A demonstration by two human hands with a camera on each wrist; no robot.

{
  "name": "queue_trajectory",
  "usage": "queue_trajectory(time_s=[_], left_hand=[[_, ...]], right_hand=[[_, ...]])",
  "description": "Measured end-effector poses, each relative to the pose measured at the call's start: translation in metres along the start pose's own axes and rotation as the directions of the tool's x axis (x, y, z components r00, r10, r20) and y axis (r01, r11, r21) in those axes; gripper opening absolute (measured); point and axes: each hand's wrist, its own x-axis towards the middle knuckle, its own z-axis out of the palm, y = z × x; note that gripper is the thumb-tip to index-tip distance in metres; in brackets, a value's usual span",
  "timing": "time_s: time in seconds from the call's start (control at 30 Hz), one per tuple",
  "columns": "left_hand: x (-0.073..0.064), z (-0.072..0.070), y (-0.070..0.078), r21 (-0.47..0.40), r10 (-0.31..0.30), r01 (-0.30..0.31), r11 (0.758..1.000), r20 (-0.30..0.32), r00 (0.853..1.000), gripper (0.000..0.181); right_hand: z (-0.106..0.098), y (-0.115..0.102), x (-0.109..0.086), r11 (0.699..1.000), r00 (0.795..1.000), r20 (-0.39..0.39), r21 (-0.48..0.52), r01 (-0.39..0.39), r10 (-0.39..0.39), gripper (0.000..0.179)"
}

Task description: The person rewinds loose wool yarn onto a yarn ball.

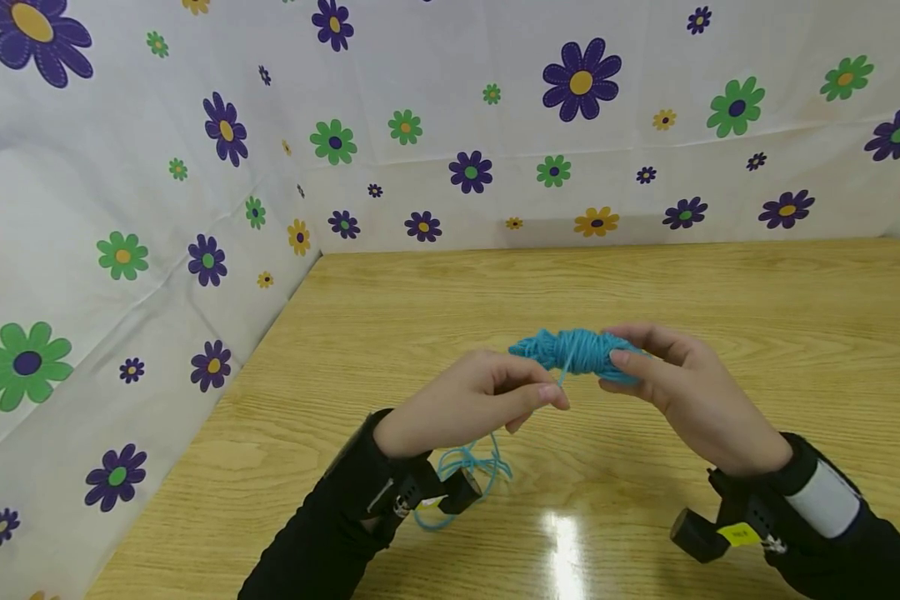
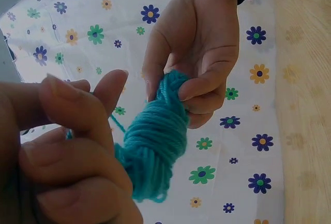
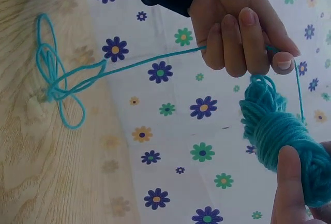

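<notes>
A bundle of blue yarn (image 1: 583, 351), wrapped round its middle with loops sticking out at both ends, is held above the table. My right hand (image 1: 690, 392) grips its right end between thumb and fingers. Just left of the bundle, my left hand (image 1: 487, 396) pinches the yarn strand (image 3: 300, 92) that comes off the wrapped middle. In the right wrist view the strand passes through the curled fingers of the left hand (image 3: 240, 38) and runs down to a loose tangle of yarn (image 3: 51, 79) on the table.
The wooden table (image 1: 390, 308) reaches back to a white cloth (image 1: 420, 83) printed with flowers, which also hangs along the left side. The loose yarn coil (image 1: 472, 462) lies below the left wrist. Black camera mounts are strapped on both wrists.
</notes>
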Motion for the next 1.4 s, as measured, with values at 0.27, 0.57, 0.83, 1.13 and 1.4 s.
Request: queue_trajectory(time_s=[0.27,0.57,0.83,1.13,1.4], left_hand=[[0.001,0.003,-0.001,0.024,-0.033,0.033,0.999,0.007,0.999,0.023],[0.004,0.005,-0.002,0.036,-0.046,0.045,0.998,0.026,0.999,0.024],[0.007,0.006,-0.006,0.057,-0.047,0.045,0.997,0.038,0.998,0.023],[0.010,0.004,-0.012,0.047,-0.088,0.087,0.995,0.039,0.995,0.024],[0.014,-0.007,-0.029,0.013,-0.116,0.116,0.993,-0.003,0.993,0.023]], right_hand=[[-0.002,0.001,-0.001,0.976,0.999,0.016,0.213,0.031,-0.035,0.023],[-0.003,-0.001,-0.003,0.925,0.998,0.037,0.379,0.030,-0.047,0.027],[-0.002,-0.003,-0.003,0.903,0.995,0.071,0.428,0.031,-0.068,0.028],[-0.004,-0.002,-0.005,0.881,0.991,0.099,0.472,0.028,-0.085,0.030],[-0.008,0.001,-0.004,0.876,0.976,0.175,0.481,0.029,-0.128,0.032]])
